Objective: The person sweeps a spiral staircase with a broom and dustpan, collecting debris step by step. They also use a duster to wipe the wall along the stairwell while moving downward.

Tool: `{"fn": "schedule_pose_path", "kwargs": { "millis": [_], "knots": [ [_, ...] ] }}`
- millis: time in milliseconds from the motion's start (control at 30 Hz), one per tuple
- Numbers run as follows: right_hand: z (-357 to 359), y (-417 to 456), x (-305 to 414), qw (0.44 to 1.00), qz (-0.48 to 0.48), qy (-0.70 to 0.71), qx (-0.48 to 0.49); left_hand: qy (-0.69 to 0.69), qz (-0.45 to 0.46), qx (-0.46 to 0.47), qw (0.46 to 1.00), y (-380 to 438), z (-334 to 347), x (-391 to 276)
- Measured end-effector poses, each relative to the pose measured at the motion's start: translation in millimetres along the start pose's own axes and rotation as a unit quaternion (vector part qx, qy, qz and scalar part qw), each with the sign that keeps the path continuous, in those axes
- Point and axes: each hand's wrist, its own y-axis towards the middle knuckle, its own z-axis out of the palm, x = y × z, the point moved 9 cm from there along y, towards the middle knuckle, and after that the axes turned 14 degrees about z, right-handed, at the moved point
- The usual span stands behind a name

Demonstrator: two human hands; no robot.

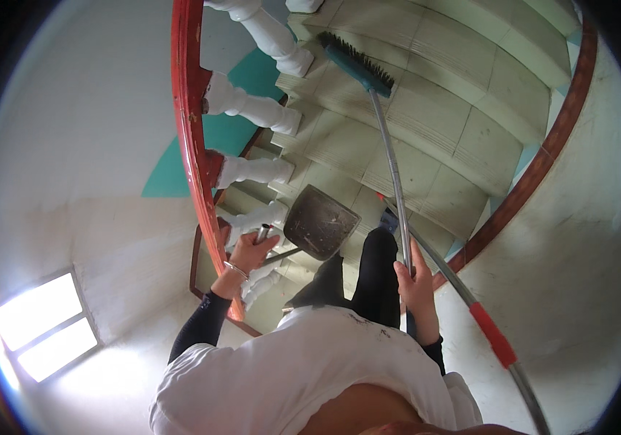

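My left hand (254, 251), with a bracelet at the wrist, is closed around the metal handle of a long-handled dustpan (321, 222), beside the red handrail. The dark pan hangs over the steps in front of my legs. My right hand (417, 280) grips the metal pole of a push broom (358, 64). Its teal head lies on a stair tread further up, dark bristles showing along the far side. A second metal pole (454, 280) with a red sleeve slants past the right hand; what holds it is unclear.
Curved tiled stairs (424, 114) fill the view ahead. A red handrail (191, 136) with white balusters (253, 169) borders them on the left. Along the right runs a pale wall (571, 261) with a reddish-brown baseboard (552, 152). A bright window (49, 321) is at lower left.
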Motion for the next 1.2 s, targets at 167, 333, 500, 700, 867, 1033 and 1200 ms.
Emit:
{"fn": "schedule_pose_path", "kwargs": {
  "millis": [167, 333, 500, 700, 867, 1033, 1200],
  "knots": [
    [29, -17, -23, 0.999, 0.019, -0.007, -0.044, -0.023, 0.039, 0.015, 0.999, 15, 28, 62],
    [76, -77, -33, 0.986, 0.131, 0.103, -0.019, -0.024, 0.094, 0.052, 0.994, 30, 57, 115],
    [106, -138, -47, 0.986, 0.131, 0.097, -0.027, -0.056, 0.099, 0.054, 0.992, 57, 81, 158],
    [150, -192, -47, 0.944, 0.215, 0.247, 0.033, 0.002, 0.179, 0.052, 0.982, 85, 92, 188],
    [168, -195, -48, 0.951, 0.22, 0.214, 0.047, -0.047, 0.209, 0.1, 0.972, 74, 99, 161],
    [154, -175, -45, 0.982, 0.115, 0.149, 0.025, 0.266, 0.368, 0.011, 0.891, 22, 87, 87],
    [138, -143, -15, 0.996, -0.058, 0.023, -0.062, -0.196, 0.28, 0.279, 0.898, -61, 133, 30]
  ]
}}
